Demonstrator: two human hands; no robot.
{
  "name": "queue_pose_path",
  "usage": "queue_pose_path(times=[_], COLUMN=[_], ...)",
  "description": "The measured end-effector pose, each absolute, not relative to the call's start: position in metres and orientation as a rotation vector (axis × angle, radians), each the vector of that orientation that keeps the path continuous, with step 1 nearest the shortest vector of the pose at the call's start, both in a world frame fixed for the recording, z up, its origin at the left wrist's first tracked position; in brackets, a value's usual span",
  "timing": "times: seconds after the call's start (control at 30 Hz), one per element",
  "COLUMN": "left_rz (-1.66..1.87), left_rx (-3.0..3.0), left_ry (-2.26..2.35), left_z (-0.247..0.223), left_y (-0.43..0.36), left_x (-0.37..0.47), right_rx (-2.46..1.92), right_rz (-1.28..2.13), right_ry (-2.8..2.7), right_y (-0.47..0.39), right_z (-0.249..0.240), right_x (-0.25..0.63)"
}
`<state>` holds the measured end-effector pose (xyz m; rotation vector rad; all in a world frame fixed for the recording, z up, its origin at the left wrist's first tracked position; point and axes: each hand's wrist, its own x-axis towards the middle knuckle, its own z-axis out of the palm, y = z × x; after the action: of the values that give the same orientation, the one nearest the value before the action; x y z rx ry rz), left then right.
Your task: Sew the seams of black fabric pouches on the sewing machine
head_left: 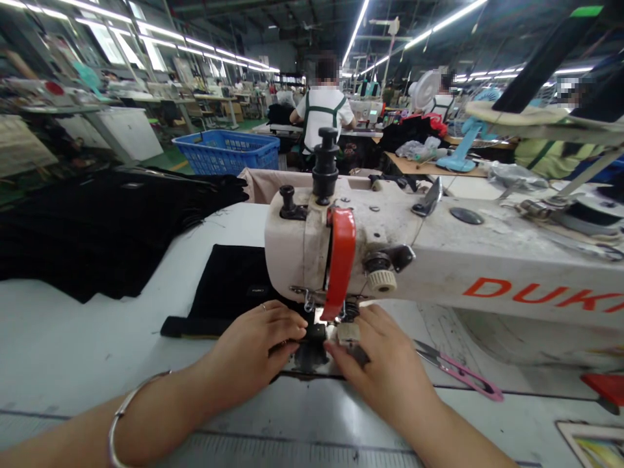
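The black fabric piece lies left of centre in the frame, flat on the pale table, its right end passing out of my sight behind the head of the sewing machine. A narrow band along its lower edge runs almost level across the frame, pointing straight at the lit spot under the red guard; that line is what matters here. The left hand is much the nearer: its fingers come down over the band's right-hand stretch, so most of the cloth lies to its upper left. Its thumb sits lower, a little apart from the forefinger, and I can't tell whether any cloth is pinched there. The right hand is on the far side of the guard, thumb towards the lit spot, fingers bent behind the machine's parts; whether it grips anything I can't make out.

The machine head is the real obstacle, hanging between the two hands and hiding where the cloth ends. Pink-handled snips lie just beside the right hand, to its right. A heap of black cloth fills the left of the frame, well apart from the hands. Past it, upper left of centre, stands a blue basket, and a person in a white top sits beyond.
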<state>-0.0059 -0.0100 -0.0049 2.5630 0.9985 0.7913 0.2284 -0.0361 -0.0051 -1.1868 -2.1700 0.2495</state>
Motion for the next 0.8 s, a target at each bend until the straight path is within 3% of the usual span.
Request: queue_pose_path(times=[0.3,0.8], left_rz=[0.909,0.917], left_rx=[2.823,2.733], left_ry=[0.956,1.014], left_z=[-0.011,-0.007], left_y=[-0.022,-0.018], left_x=[0.005,0.010], right_rx=[-1.056,-1.064], right_rz=[0.322,0.250], right_ry=[-2.227,-2.222], right_y=[-0.039,-0.044], right_z=[-0.017,-0.021], right_x=[0.219,0.221])
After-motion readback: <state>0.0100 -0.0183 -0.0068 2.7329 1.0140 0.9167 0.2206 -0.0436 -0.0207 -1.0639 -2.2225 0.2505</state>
